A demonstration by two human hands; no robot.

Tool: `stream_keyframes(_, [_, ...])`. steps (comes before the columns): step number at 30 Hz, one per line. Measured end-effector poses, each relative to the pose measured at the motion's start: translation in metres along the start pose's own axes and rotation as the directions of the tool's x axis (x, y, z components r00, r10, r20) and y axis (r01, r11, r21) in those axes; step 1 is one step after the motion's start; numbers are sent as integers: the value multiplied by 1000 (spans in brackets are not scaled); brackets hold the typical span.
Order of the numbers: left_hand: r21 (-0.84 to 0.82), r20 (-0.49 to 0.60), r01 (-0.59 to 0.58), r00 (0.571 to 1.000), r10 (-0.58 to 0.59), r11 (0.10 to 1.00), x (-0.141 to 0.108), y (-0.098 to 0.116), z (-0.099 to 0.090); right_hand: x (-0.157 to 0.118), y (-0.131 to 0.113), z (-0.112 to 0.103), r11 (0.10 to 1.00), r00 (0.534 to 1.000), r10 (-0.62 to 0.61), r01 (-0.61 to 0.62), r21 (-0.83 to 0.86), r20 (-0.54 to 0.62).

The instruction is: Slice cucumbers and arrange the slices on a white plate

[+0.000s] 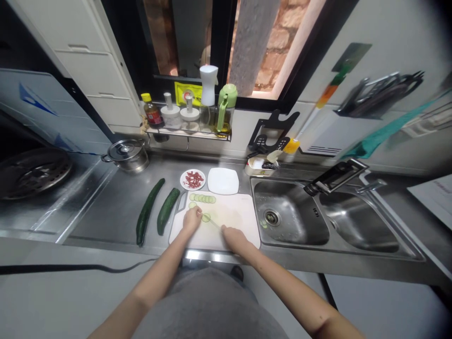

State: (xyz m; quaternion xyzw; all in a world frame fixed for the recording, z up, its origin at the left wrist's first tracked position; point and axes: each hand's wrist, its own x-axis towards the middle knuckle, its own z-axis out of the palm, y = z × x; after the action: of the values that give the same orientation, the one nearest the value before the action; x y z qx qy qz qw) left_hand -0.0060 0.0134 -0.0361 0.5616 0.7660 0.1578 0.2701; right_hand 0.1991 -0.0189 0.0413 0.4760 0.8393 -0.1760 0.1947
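On the white cutting board [229,238], my right hand [234,238] is closed round the handle of a knife [214,225]. Its thin blade points up and left to a round cucumber slice [206,218]. My left hand [192,220] has its fingers curled together, tips at that slice's left edge; what they pinch, if anything, is hidden. Overlapping cucumber slices [203,198] form a row along the board's upper left, with a single slice just below. To the left of the board lie a cut cucumber [167,212] and a longer whole cucumber [150,212].
Behind the board stand a small plate of chopped red pieces [193,179] and a square white plate [223,181]. A double sink [293,235] borders the right side. A lidded pot [127,154] is at back left, below a condiment rack [190,135].
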Motion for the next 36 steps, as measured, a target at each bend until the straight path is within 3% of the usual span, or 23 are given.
stream_keyframes(16, [4,-15,-7,1000,7,1000,-9,6,-3,-1,-2,3,1000,1000,15,-14,27,-22])
stream_keyframes(24, [61,-50,-167,984,170,984,-27,9,-1,-20,11,3,993,998,49,-43,111,-51])
stream_keyframes(28, [110,-18,-181,983,184,977,-32,15,-4,-29,22,10,964,980,168,-141,224,-110])
stream_keyframes(36, [101,-20,-108,994,110,989,-27,23,-8,-27,24,6,866,898,428,-374,331,-103])
